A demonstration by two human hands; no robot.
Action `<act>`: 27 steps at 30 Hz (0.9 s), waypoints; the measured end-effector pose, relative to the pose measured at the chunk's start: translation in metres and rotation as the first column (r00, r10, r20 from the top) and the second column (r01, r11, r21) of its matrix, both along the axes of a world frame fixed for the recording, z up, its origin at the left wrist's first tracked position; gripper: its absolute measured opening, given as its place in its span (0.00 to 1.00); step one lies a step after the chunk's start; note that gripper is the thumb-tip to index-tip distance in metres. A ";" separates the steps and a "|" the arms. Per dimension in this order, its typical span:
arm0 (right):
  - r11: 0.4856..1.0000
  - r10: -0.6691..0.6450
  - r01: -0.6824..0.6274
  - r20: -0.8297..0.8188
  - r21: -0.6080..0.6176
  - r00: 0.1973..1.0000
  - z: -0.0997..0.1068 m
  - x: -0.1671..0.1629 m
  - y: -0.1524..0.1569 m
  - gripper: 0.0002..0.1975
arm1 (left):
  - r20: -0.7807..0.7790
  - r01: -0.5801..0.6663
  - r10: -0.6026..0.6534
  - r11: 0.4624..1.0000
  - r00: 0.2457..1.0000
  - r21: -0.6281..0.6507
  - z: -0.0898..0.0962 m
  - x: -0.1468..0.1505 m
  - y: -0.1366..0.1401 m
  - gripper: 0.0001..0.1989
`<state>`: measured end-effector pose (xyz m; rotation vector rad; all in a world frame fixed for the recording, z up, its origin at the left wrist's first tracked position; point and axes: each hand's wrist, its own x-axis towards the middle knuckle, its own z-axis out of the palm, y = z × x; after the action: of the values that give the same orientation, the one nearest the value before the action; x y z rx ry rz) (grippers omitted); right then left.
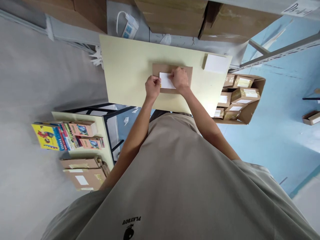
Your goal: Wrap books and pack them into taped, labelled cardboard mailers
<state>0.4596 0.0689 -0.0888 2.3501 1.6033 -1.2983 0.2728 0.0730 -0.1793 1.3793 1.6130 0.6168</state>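
Note:
A flat brown cardboard piece (pixel 173 68), perhaps a slim box, lies on the pale yellow tabletop (pixel 130 66). On it is a white paper label (pixel 166 81). My left hand (pixel 152 88) is closed in a pinch at the label's left edge, and a small yellow spot shows by its fingertips. Curled over the right part of the label is my right hand (pixel 179 78), its fingertips pressed together at the paper. What lies under the right palm is hidden.
A white paper stack (pixel 217 63) sits at the table's right corner. An open carton (pixel 253 110) of small parcels stands to the right. Behind are large boxes (pixel 175 16) and a power strip (pixel 130 28). Books (pixel 82 130) and folded cardboard (pixel 82 173) are at lower left.

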 end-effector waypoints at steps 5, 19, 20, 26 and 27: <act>0.992 0.110 -0.112 -0.043 -0.058 0.993 0.005 -0.009 -0.002 0.15 | -0.040 0.010 -0.009 1.000 0.999 0.024 -0.012 -0.004 0.000 0.14; 0.997 0.077 -0.077 -0.109 0.004 0.991 -0.018 -0.025 -0.002 0.11 | -0.107 -0.011 0.019 0.997 0.994 0.073 -0.021 0.002 -0.001 0.11; 0.998 0.063 -0.062 -0.112 0.009 0.992 -0.020 -0.026 -0.005 0.12 | -0.110 -0.009 0.017 0.997 0.994 0.071 -0.019 0.003 -0.001 0.11; 0.998 -0.056 0.059 -0.072 0.034 0.996 -0.021 -0.032 -0.006 0.14 | -0.153 0.006 0.004 0.998 0.988 0.066 0.000 0.012 -0.009 0.12; 0.997 -0.072 0.074 -0.052 0.032 0.996 -0.021 -0.033 -0.005 0.15 | -0.154 0.005 0.007 0.997 0.988 0.077 0.003 0.013 -0.012 0.12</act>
<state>0.4265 0.0636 -0.1095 2.4367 1.5793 -1.3663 0.2862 0.0612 -0.1768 1.5150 1.7270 0.5907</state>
